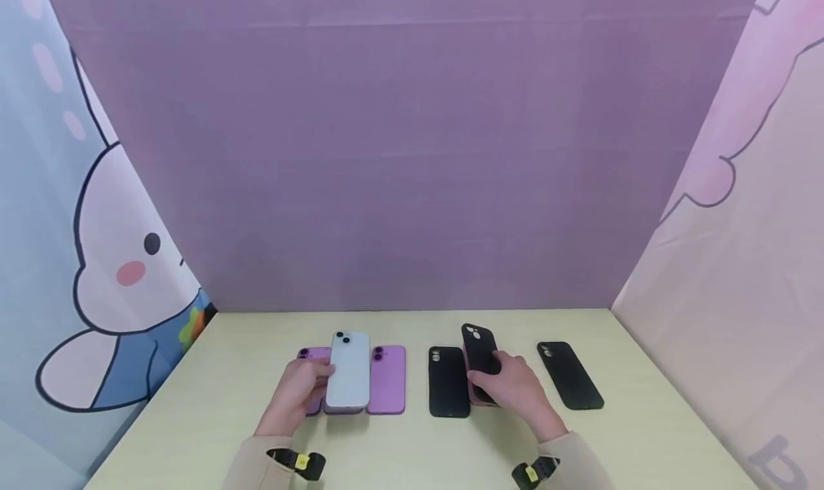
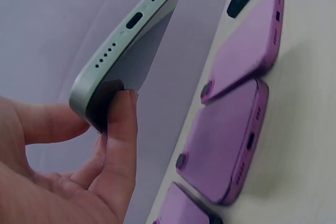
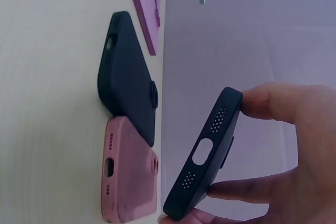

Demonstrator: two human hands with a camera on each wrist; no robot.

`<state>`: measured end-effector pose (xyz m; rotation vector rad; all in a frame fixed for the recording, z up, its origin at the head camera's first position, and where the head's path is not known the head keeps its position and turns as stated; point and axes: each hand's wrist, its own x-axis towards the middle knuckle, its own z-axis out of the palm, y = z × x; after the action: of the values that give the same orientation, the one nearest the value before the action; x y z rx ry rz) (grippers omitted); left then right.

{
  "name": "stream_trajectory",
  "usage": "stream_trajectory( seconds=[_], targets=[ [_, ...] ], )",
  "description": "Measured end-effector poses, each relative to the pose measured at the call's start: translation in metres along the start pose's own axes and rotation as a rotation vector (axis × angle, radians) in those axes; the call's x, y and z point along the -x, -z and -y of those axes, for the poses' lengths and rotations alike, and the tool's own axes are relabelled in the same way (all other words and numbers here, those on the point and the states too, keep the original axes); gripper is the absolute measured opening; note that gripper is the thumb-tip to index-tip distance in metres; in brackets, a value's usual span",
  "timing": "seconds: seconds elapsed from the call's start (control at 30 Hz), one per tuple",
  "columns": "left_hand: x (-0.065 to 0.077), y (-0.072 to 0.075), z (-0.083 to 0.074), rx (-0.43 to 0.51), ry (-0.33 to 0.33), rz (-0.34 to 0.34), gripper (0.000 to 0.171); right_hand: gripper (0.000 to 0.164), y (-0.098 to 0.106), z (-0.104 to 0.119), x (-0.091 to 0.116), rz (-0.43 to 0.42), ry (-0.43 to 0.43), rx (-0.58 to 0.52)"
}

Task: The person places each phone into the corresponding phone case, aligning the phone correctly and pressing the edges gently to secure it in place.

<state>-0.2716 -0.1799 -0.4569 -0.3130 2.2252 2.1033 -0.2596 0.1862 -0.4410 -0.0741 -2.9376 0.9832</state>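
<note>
My left hand (image 1: pixel 299 388) pinches a pale blue phone (image 1: pixel 349 370) by its left edge, camera side up, raised over the purple phones. In the left wrist view, fingers and thumb grip the phone's (image 2: pixel 131 40) lower corner, its port end facing the camera. My right hand (image 1: pixel 513 386) holds a black phone case (image 1: pixel 480 350) by its sides, lifted above a pink case (image 3: pixel 131 174). Its cut-out for the port and dotted speaker holes show on the case (image 3: pixel 202 153) in the right wrist view. Three purple phones (image 1: pixel 388 380) lie side by side under and beside the pale phone.
One black case (image 1: pixel 449 383) lies left of the pink one. Another black case (image 1: pixel 570 375) lies slanted farther right on the pale table (image 1: pixel 412 454). A purple cloth (image 1: pixel 412 154) stands behind the table's back edge, with printed curtains (image 1: pixel 138 225) at the sides.
</note>
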Motion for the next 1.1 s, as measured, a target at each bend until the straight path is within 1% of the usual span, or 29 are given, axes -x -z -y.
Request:
stream_trajectory(
  seconds=[0.1, 0.27, 0.37, 0.5, 0.63, 0.8, 0.93, 1.1],
  targets=[
    [0.001, -0.004, -0.003, 0.019, -0.013, 0.007, 0.045, 0.081, -0.002, 0.003, 0.001, -0.002, -0.006, -0.015],
    [0.001, -0.009, -0.004, 0.055, -0.012, 0.028, 0.047, 0.082, -0.001, 0.009, 0.003, -0.007, -0.007, -0.038],
    [0.002, -0.013, -0.005, 0.082, -0.015, 0.025, 0.049, 0.084, 0.0, 0.013, 0.004, -0.008, -0.007, -0.052],
    [0.003, -0.018, -0.006, 0.108, -0.037, 0.012, 0.049, 0.088, 0.0, 0.017, 0.007, -0.007, 0.001, -0.061],
    [0.005, -0.023, -0.007, 0.146, -0.057, 0.032, 0.047, 0.087, 0.0, 0.021, 0.009, -0.009, 0.006, -0.072],
    [0.008, -0.025, -0.012, 0.124, -0.052, 0.071, 0.046, 0.083, 0.0, 0.025, 0.011, -0.01, -0.002, -0.108],
    [0.009, -0.028, -0.015, 0.108, -0.049, 0.082, 0.046, 0.083, -0.001, 0.028, 0.011, -0.011, -0.003, -0.149],
    [0.01, -0.034, -0.019, 0.106, -0.064, 0.1, 0.046, 0.083, -0.002, 0.03, 0.012, -0.015, -0.003, -0.186]
  ],
)
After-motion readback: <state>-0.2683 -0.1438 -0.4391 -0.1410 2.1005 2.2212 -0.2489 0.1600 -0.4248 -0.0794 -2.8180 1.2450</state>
